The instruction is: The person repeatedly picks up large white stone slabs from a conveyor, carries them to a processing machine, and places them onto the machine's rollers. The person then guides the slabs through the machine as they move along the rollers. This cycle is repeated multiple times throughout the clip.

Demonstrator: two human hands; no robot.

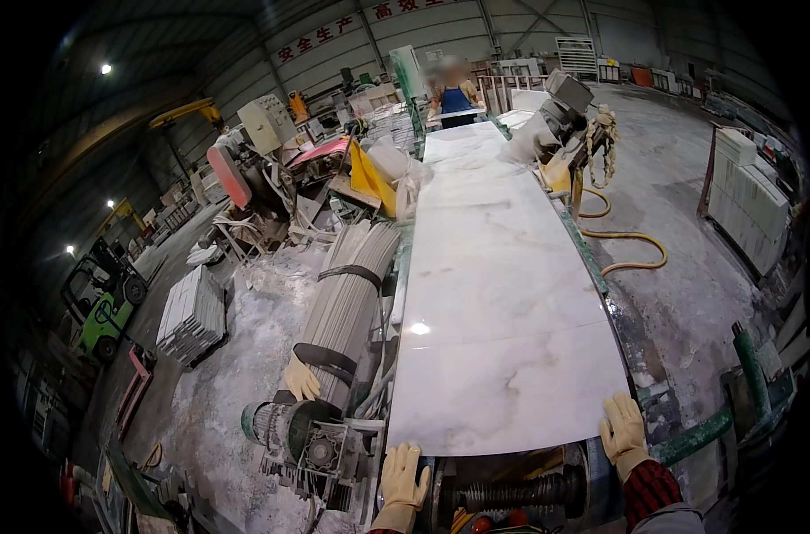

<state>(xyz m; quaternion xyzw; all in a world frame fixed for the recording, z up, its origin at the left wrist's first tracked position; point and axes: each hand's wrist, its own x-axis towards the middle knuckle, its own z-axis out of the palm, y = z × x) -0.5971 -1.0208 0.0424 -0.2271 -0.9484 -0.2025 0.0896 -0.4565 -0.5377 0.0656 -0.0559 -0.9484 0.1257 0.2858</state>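
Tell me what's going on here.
A person in pale gloves stands at the near end of a long machine bed covered by pale, veined slab. The left hand is at the slab's near left corner, the right hand beside its right edge. Both have fingers extended; firm contact is hard to tell. A co-worker in a blue apron is at the far end. A ridged roller shows below the near edge.

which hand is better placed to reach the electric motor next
Probably the left hand: it's by the near-left corner of the veined white slab, nearer the electric motor; the right hand is across the slab.
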